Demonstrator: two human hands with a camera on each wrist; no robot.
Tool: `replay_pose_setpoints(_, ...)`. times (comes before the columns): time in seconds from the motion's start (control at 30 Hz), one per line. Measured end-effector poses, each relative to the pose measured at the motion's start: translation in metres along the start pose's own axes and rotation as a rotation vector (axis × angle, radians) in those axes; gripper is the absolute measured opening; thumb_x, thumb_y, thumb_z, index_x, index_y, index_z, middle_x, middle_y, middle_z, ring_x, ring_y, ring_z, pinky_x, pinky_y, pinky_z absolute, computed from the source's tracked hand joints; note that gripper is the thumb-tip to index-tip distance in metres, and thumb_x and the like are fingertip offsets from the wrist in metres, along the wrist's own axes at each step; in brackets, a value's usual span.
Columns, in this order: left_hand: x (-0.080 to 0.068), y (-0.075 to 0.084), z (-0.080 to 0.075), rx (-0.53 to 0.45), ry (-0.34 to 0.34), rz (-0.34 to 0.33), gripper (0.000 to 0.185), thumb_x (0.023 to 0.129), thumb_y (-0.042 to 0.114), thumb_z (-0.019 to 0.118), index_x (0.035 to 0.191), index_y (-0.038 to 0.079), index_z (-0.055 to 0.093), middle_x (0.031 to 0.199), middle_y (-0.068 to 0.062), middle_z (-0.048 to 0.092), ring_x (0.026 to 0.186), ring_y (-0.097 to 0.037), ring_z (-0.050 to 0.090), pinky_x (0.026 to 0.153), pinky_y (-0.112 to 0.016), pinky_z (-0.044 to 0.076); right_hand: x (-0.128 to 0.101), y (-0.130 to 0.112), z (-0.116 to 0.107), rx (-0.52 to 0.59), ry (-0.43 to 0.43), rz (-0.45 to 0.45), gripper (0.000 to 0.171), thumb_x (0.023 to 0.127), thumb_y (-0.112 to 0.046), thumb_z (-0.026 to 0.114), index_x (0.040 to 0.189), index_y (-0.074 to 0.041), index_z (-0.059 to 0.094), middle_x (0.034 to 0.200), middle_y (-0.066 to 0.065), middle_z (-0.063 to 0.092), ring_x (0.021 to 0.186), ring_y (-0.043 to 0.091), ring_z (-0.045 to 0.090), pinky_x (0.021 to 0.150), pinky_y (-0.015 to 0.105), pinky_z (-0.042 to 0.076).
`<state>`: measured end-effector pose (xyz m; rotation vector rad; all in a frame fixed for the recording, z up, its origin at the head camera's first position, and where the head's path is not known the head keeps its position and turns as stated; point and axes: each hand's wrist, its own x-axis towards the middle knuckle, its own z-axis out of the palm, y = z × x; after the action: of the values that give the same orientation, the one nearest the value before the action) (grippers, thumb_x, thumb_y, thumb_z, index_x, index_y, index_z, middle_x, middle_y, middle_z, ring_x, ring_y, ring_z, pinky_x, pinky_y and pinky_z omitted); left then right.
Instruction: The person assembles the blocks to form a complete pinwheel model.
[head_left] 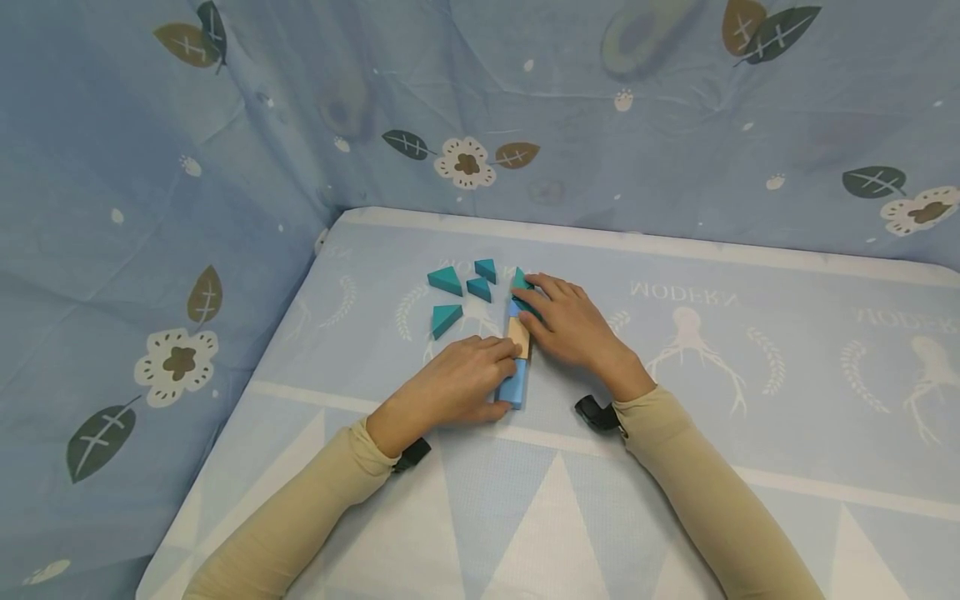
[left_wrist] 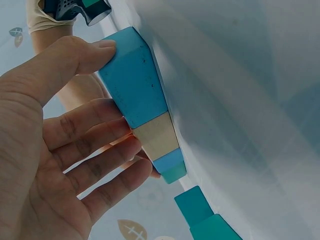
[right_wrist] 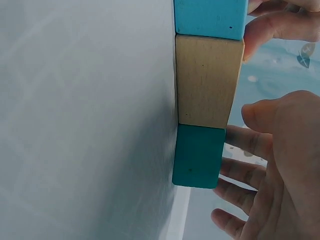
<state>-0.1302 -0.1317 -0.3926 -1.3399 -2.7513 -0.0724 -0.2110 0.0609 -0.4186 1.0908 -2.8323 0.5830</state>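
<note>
On the head view, the worktop (head_left: pixel 675 350) spreads out, its far edge running across the upper middle of the frame and its left edge slanting to the lower left; it stretches widely away to the right of the row. That row sits centre frame: a blue block (head_left: pixel 513 387) nearest, then a wooden block (head_left: pixel 519 335), then a small blue piece (head_left: pixel 514 308), with teal pieces (head_left: pixel 519 279) at the far end. The left hand (head_left: pixel 457 379) comes in on the row's left, the right hand (head_left: pixel 573 325) on its right, fingers over the teal end. Just left of the row, four loose teal triangles (head_left: pixel 446 281) lie apart from it. A dark wrist device (head_left: pixel 596 413) shows by the right sleeve (head_left: pixel 705 475), and a patterned curtain (head_left: pixel 480 92) closes off the back and left.

Over to the left wrist: thumb and fingers stand spread wide, thumb touching the blue block's end at upper centre, fingers reaching along the row's side. Loose teal pieces lie at lower centre, past the row.

Now the right wrist: the hand is loosely wide at lower right, thumb off the blocks, fingers extended by the teal block at lower centre. Whether those fingertips press it, I can't tell.
</note>
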Motion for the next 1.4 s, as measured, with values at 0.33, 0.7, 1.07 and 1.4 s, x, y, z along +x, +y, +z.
replay_pose_setpoints(0.33,-0.0001,-0.0006,0.0004,-0.001,0.011,0.006,0.042,0.073,0.039,0.074,0.1,0.007,0.068,0.116,-0.005,0.056,0.105,-0.018,0.054,0.083,-0.031,0.045,0.0015,-0.0009,-0.0007,-0.008,0.013,-0.024,0.042,0.097,-0.029,0.046,0.135,-0.012,0.047,0.141,0.013,0.036,0.131,0.03,0.029,0.103,0.05,0.023)
replay_pose_setpoints(0.7,-0.0004,-0.0009,0.0011,0.002,0.011,0.005,0.042,0.073,0.04,0.073,0.099,0.008,0.068,0.117,-0.005,0.056,0.106,-0.019,0.054,0.083,-0.032,0.045,0.0024,0.0,0.0013,-0.018,0.006,-0.083,0.037,0.096,-0.028,0.048,0.13,-0.014,0.053,0.137,0.014,0.04,0.127,0.032,0.034,0.102,0.05,0.025)
replay_pose_setpoints(1.07,-0.0007,-0.0009,0.001,0.006,0.003,0.007,0.043,0.074,0.04,0.072,0.101,0.007,0.068,0.118,-0.005,0.056,0.106,-0.019,0.054,0.086,-0.032,0.044,0.0014,-0.0009,0.0,-0.021,-0.013,-0.094,0.038,0.096,-0.029,0.047,0.13,-0.013,0.053,0.137,0.014,0.04,0.127,0.031,0.034,0.102,0.049,0.025)
replay_pose_setpoints(1.4,-0.0011,-0.0009,0.0004,0.003,0.001,0.007,0.043,0.074,0.04,0.073,0.102,0.007,0.067,0.118,-0.006,0.056,0.106,-0.019,0.054,0.085,-0.032,0.044,0.0002,0.0012,-0.0009,-0.002,-0.016,-0.123,0.039,0.096,-0.027,0.05,0.131,-0.011,0.052,0.137,0.015,0.039,0.128,0.031,0.032,0.102,0.05,0.026)
